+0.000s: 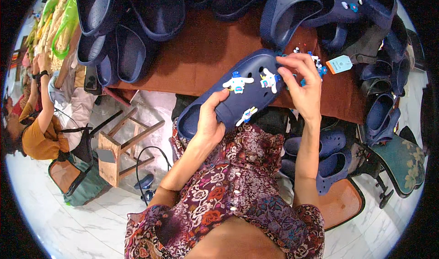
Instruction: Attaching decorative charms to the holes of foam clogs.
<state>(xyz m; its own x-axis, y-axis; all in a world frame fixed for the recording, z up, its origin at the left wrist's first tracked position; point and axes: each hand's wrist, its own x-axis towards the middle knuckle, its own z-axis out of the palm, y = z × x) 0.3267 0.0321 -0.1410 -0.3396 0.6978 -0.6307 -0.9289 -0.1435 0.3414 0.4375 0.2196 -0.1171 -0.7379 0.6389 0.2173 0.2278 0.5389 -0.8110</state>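
Note:
My left hand (212, 119) is wrapped round the heel side of a navy clog (247, 69), its thumb on the upper. The clog is tilted, toe up and to the right. White-and-blue cartoon shoe charms (236, 83) are fixed in several of its holes; other holes stay bare. At the toe, my right hand (301, 83) has thumb and fingertips bent in close to the clog's edge. Whatever is between them is too small to make out. Loose charms (315, 60) lie behind that hand on the brown cloth (206, 44).
Navy clogs (130, 53) crowd the table's far side, more (334, 167) sit low at right. A paper tag (339, 64) lies on the right. At left are a wooden stool (109, 156) and a person in a mustard top (43, 137). A green chair (400, 163) stands at right.

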